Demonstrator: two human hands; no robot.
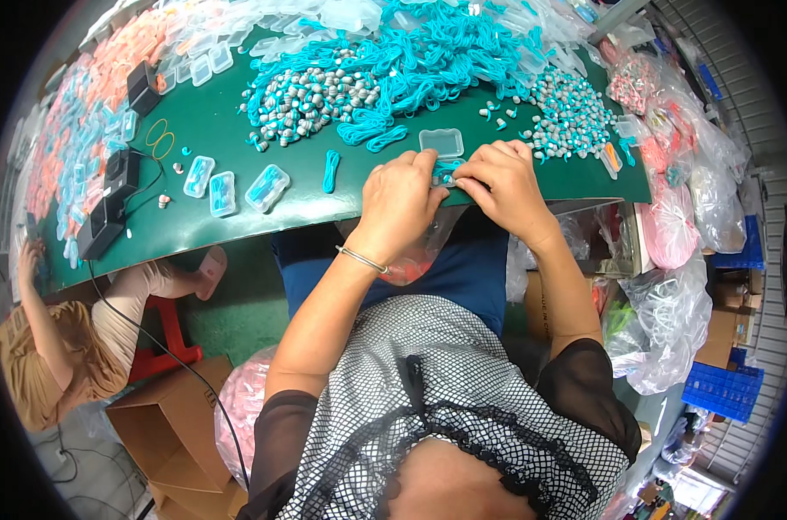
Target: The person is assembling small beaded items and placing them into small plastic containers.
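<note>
At the table's front edge, my left hand [399, 198] grips a small clear plastic case, its fingers curled round the left side. The case's hinged lid [441, 142] lies open away from me. Teal cord [446, 165] shows inside, partly covered by my fingers. My right hand [506, 184] is closed at the case's right side, thumb and fingertips pinched over its near edge. Whether a small piece sits in that pinch is hidden. A tied teal cord bundle [331, 172] lies left of my hands. Further left are several filled clear cases [267, 188].
The green table [211, 104] carries a large heap of teal cords [428, 61]. Piles of small grey-and-teal plugs lie left [311, 104] and right [568, 113]. Black boxes [103, 224] stand at left near a co-worker's hand [31, 260]. Plastic bags [671, 225] crowd the right side.
</note>
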